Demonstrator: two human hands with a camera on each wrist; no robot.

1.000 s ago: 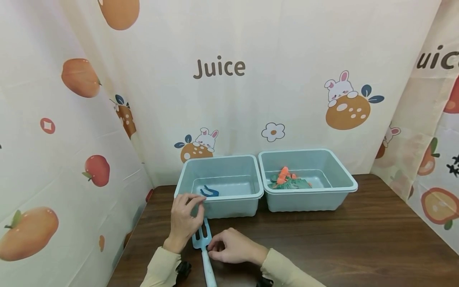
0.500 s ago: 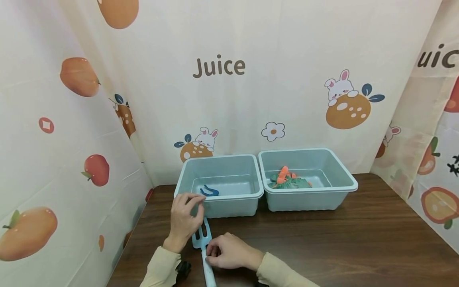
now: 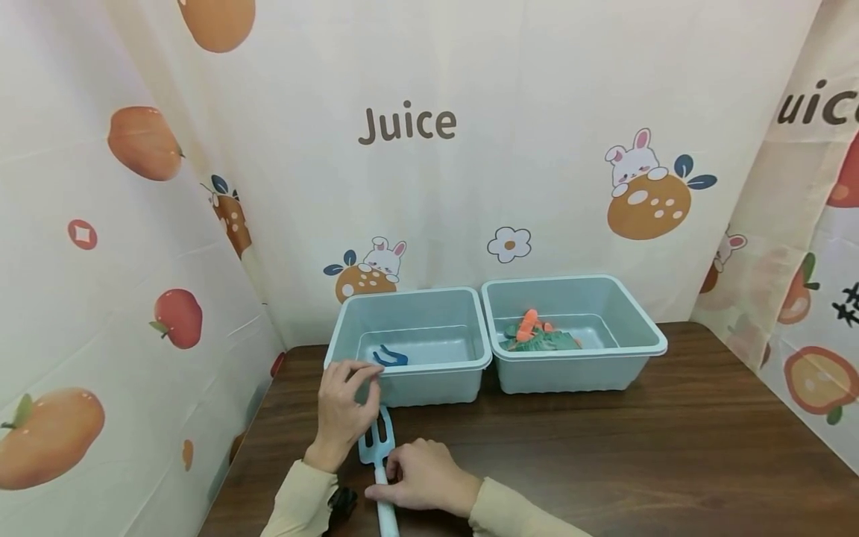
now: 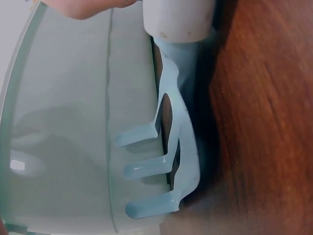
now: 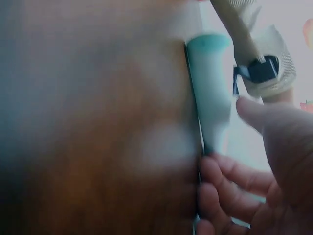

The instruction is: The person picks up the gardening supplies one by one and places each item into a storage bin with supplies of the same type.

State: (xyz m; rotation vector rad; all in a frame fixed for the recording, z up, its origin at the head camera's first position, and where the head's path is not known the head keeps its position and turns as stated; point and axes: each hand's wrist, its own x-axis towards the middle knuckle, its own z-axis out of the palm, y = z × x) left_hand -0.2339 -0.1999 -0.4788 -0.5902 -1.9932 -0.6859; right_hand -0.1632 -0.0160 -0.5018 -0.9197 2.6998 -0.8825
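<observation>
A light-blue hand rake (image 4: 182, 142) with bent tines and a whitish handle (image 3: 385, 514) lies on the table before the left bin (image 3: 429, 384). My right hand (image 3: 426, 477) straddles the handle near its neck. Its thumb (image 5: 254, 111) sits on one side, slightly apart, with the fingers (image 5: 212, 169) loosely bent at the other. My left hand (image 3: 345, 406) rests its fingertips at that bin's front-left rim, thumb apart below; only a bit of this hand shows in the left wrist view. Inside the bin lies a dark-blue forked piece (image 3: 391, 356).
A second light-blue bin (image 3: 570, 373) stands to the right, close beside the first. It holds orange pieces (image 3: 529, 325) and green leafy pieces (image 3: 550, 341). A printed curtain (image 3: 429, 194) rises behind both bins. The brown tabletop (image 3: 604, 462) extends to the right.
My right hand has shifted left and slightly down along the rake, its thumb now across the handle. The left hand keeps its place at the bin rim.
</observation>
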